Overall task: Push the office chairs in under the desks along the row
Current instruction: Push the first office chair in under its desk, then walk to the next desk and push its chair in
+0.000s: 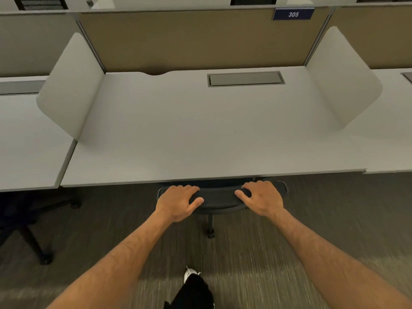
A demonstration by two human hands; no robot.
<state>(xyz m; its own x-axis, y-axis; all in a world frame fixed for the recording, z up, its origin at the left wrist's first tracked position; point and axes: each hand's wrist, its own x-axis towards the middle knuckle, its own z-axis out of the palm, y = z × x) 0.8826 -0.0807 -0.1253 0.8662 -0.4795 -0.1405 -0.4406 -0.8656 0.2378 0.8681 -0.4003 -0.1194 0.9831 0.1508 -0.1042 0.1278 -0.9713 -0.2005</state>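
Note:
A dark mesh office chair (219, 198) stands against the front edge of the white desk (200, 134). Only the top of its backrest, one leg and a caster show; the seat is hidden under the desktop. My left hand (178, 202) grips the left part of the backrest top, fingers over the rim and thumb behind. My right hand (262, 198) grips the right part the same way. Both arms are stretched forward.
Another dark chair (29, 228) stands at the left, partly out from the neighbouring desk (26, 152). White side dividers (69, 90) flank the desk, a tan panel with a "305" sign (293, 14) rises behind. Striped carpet (334, 208) covers the floor; my foot (189, 275) shows below.

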